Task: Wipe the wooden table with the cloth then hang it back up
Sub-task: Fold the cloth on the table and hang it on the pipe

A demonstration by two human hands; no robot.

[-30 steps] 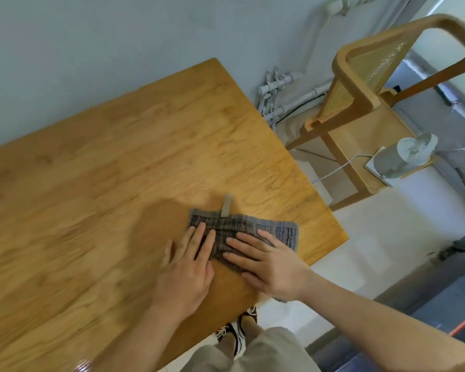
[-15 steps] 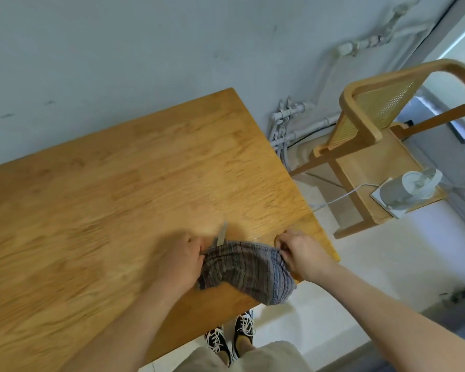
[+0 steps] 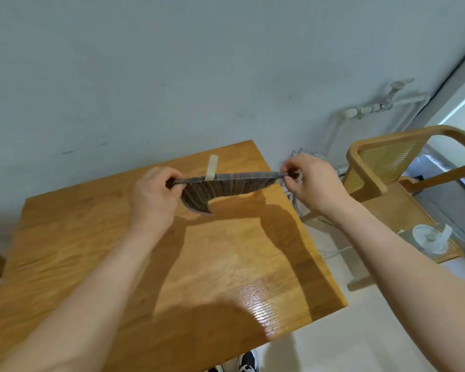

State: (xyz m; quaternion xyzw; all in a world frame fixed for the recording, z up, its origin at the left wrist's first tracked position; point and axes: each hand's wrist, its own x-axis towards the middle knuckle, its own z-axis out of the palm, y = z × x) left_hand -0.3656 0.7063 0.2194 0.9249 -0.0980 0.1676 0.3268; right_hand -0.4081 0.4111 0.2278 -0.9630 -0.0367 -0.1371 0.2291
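The wooden tabletop (image 3: 226, 264) fills the lower view, bare and glossy, its far edge against the pale wall (image 3: 199, 63); a rattan-backed chair (image 3: 381, 167) stands to the right. Above the tabletop's far corner, the striped grey cloth (image 3: 220, 187) is stretched taut in the air, its pale hanging loop (image 3: 211, 167) sticking up. The left hand (image 3: 153, 194) pinches one top corner and the right hand (image 3: 310, 181) the other. Wiping looks finished; hanging is the step in hand. Next, the loop must reach a hook, which is not visible here.
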